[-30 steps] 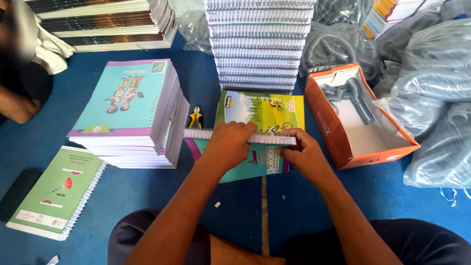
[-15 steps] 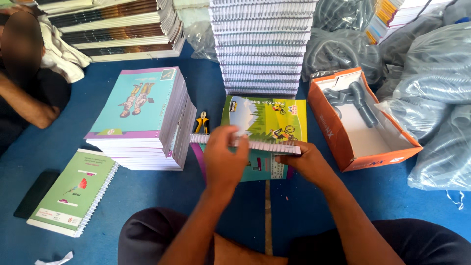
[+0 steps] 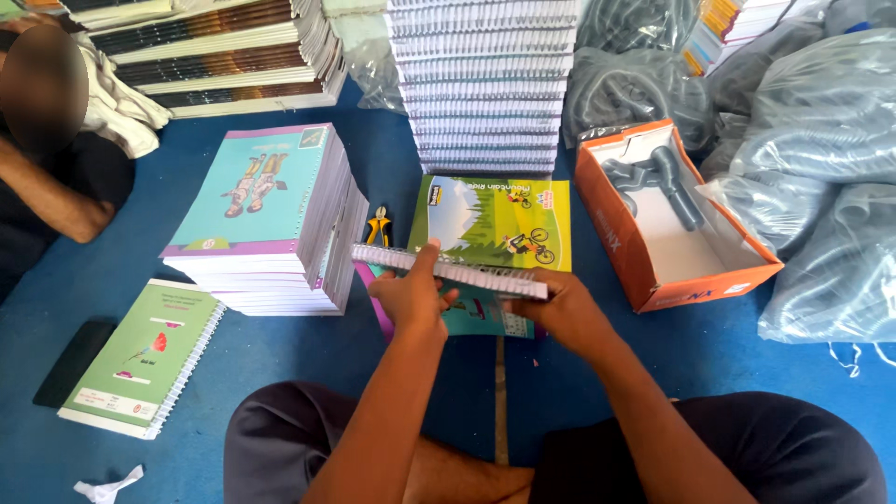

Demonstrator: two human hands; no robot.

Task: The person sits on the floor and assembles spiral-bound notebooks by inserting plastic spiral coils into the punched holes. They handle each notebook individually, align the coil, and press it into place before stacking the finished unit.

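Left hand (image 3: 411, 297): gripping the spiral-bound notebook (image 3: 448, 271) near its middle, thumb lying on top
Right hand (image 3: 558, 313): closing around the notebook's right end
Notebook: being held edge-on just above the green cover (image 3: 495, 224); likely light, stiff along the wire spine, best gripped at both ends
Pliers (image 3: 378, 225): lying left of the green cover
Orange box (image 3: 635, 252): sitting to its right

Blue floor (image 3: 280, 364), evenly lit, soft shadows. Landmark: tall stack (image 3: 485, 84) of spiral-bound pads at top centre. Left of it, further stacks (image 3: 215, 51) with a seated person (image 3: 47, 159) beyond. Right of it, grey bags (image 3: 821, 168). Below right, an open orange box (image 3: 672, 219). Below left, a pile (image 3: 266, 219).
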